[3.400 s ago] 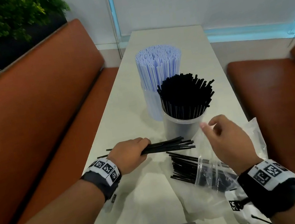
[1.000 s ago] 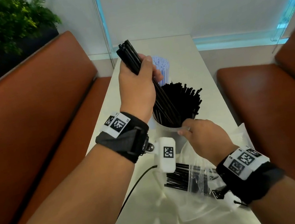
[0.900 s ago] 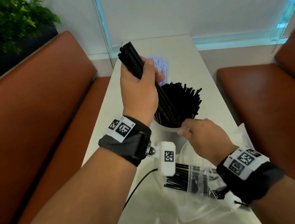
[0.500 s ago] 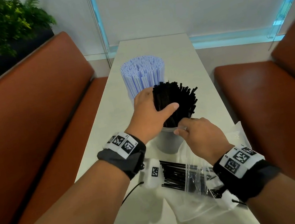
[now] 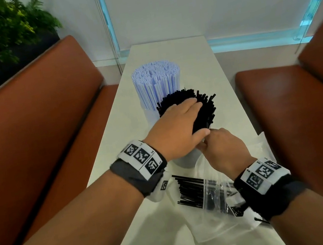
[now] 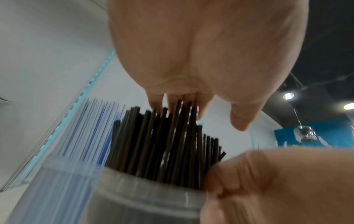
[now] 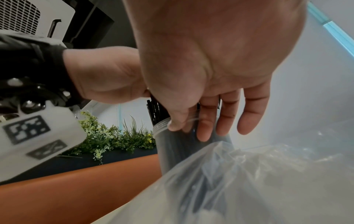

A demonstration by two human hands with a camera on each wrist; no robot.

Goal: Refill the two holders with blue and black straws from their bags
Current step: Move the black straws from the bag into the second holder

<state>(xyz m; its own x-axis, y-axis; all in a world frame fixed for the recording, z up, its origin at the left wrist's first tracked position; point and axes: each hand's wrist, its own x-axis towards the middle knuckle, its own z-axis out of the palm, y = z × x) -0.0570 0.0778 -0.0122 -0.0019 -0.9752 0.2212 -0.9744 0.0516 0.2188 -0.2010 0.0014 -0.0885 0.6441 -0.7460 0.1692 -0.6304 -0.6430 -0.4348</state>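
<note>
The left hand [image 5: 175,128] lies flat, fingers straight, on the tops of the black straws [image 5: 201,111] standing in the near holder [image 5: 186,159]. The right hand [image 5: 223,150] sits at the holder's near rim, just under the left thumb; its fingers are hidden. Behind stands the holder of blue straws [image 5: 157,84]. On the counter [image 5: 165,50] near the wrists lies a clear bag [image 5: 216,194] with more black straws spilling out.
</note>
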